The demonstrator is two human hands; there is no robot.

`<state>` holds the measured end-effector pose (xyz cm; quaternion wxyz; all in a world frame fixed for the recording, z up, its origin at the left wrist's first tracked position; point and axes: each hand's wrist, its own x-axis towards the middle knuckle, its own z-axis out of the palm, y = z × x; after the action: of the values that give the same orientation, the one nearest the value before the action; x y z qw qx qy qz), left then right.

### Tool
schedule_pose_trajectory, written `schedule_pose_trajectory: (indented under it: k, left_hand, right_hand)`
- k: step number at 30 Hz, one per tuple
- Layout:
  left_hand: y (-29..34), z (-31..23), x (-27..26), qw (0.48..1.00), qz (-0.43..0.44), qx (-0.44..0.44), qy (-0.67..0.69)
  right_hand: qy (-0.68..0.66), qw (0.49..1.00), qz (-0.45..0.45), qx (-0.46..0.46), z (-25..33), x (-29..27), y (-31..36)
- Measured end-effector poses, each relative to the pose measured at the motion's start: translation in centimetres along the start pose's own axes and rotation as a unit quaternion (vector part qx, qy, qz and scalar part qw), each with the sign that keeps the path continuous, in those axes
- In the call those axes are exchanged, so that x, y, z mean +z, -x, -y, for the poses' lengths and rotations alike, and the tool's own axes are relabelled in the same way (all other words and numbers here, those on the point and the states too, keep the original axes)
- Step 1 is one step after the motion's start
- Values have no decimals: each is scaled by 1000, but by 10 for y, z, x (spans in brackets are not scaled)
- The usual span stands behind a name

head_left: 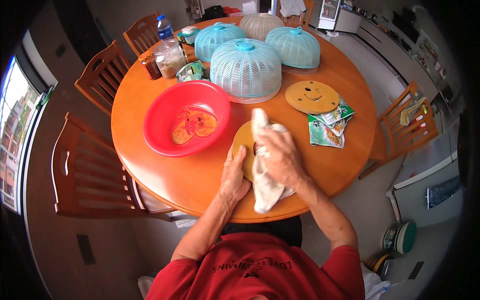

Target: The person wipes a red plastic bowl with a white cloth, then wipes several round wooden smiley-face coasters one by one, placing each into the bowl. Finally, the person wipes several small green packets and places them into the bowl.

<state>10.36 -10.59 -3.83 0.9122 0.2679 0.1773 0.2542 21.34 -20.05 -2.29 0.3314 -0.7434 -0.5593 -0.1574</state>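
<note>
A round yellow-brown disc is at the table's near edge, partly hidden beneath a whitish cloth. My left hand grips the disc by its left rim, thumb on top and fingers underneath. Bunched in my right hand is the cloth, which lies across the right part of the disc and hangs toward me. Farther right rests a similar disc with a smiling face and small holes, partly on several green packets. Left of my hands stands a red plastic basin with a printed pattern on its bottom.
Light-blue mesh food covers and a beige one stand toward the back. A clear jar, a red-orange jar and a water bottle are at the left. Wooden chairs surround the round table.
</note>
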Motion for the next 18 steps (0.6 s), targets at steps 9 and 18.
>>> schedule_pose_trajectory:
  k: [9, 18]
  left_hand:
    - [-10, 0, -19, 993, 61, -105, 6]
    - [2, 0, -2, 999, 17, -19, -20]
  right_hand:
    - [-17, 994, -24, -107, 25, 3, -34]
    - [80, 988, 55, 119, -42, -7, -14]
